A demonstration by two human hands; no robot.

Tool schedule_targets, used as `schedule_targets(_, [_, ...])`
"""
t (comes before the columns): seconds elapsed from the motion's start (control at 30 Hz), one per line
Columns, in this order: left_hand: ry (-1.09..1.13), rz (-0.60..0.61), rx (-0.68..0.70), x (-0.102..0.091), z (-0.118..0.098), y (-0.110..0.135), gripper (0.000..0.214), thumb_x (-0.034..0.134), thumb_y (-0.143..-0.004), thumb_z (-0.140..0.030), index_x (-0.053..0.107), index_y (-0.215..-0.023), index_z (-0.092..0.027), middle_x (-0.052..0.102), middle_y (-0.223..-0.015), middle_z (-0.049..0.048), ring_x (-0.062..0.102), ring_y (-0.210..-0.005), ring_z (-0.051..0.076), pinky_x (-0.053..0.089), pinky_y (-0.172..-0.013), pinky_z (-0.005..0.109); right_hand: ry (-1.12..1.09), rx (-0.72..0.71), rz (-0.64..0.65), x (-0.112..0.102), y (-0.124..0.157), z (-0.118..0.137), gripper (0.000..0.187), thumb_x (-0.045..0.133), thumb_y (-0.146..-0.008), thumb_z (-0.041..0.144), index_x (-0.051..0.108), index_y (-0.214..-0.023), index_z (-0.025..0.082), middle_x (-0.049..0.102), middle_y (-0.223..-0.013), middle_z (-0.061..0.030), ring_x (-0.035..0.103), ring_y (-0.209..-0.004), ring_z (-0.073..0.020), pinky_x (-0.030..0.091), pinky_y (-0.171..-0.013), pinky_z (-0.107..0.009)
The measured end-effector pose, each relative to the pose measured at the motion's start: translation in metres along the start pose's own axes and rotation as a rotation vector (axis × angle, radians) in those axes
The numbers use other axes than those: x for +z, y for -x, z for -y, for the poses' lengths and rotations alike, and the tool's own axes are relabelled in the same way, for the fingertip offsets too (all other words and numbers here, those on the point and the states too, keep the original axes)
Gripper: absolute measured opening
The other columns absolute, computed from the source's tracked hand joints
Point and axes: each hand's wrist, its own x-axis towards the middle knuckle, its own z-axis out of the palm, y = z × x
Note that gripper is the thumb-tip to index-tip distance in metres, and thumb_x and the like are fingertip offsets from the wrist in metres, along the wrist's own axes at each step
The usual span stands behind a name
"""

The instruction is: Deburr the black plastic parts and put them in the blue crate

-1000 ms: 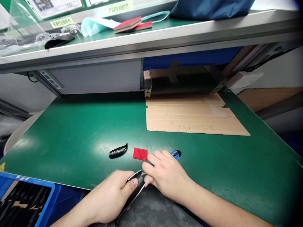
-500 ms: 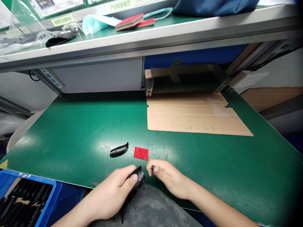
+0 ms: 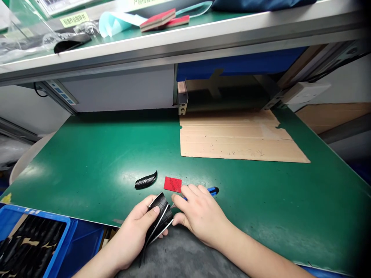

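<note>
Green matting covers the bench, and at its near edge the left hand has its fingers clamped round a black curved part, while the right hand is closed on a blue-handled tool whose thin tip meets the part's pale rim. With the left thumb so near that tip, a slip off the glossy curve could, I judge, nick skin or score the part. Half a second ago the right hand sat curled just apart, handle hidden; now it has closed in and the blue end shows beside the red card.
</note>
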Motion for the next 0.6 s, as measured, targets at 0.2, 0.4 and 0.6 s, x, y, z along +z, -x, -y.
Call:
schedule_targets(0.2, [-0.103,-0.055,0.093,0.002,0.005,0.003,0.027,0.046,-0.091,-0.04,0.054,-0.086,-0.015,0.057,-0.072,0.001,0.051,-0.067,0.012,0.039,-0.065,0.025,0.068,-0.044,-0.006,0.0,0.0,0.005,0.038,0.037,-0.091,0.057,0.051,-0.085,0.023,0.05,-0.08,-0.0027,0.04,-0.076,-0.0201,0.022,-0.067,-0.035])
schedule_targets(0.4, [-0.149,-0.097,0.095,0.006,0.007,0.008,0.027,0.048,-0.09,-0.04,0.057,-0.09,-0.015,0.056,-0.073,0.0004,0.047,-0.068,0.013,0.038,-0.065,0.025,0.032,-0.084,0.047,0.005,-0.004,0.005,0.036,0.04,-0.091,0.054,0.05,-0.077,0.023,0.052,-0.075,-0.0018,0.042,-0.072,-0.0191,0.02,-0.064,-0.034])
schedule_targets(0.6, [-0.178,-0.102,0.114,0.007,0.006,0.01,0.025,0.048,-0.09,-0.039,0.054,-0.083,-0.016,0.055,-0.072,-0.0001,0.046,-0.069,0.013,0.037,-0.065,0.026,-0.359,-0.18,0.239,0.01,-0.007,-0.004,0.043,0.03,-0.094,0.056,0.047,-0.074,0.022,0.055,-0.07,0.0011,0.046,-0.065,-0.0144,0.027,-0.062,-0.03])
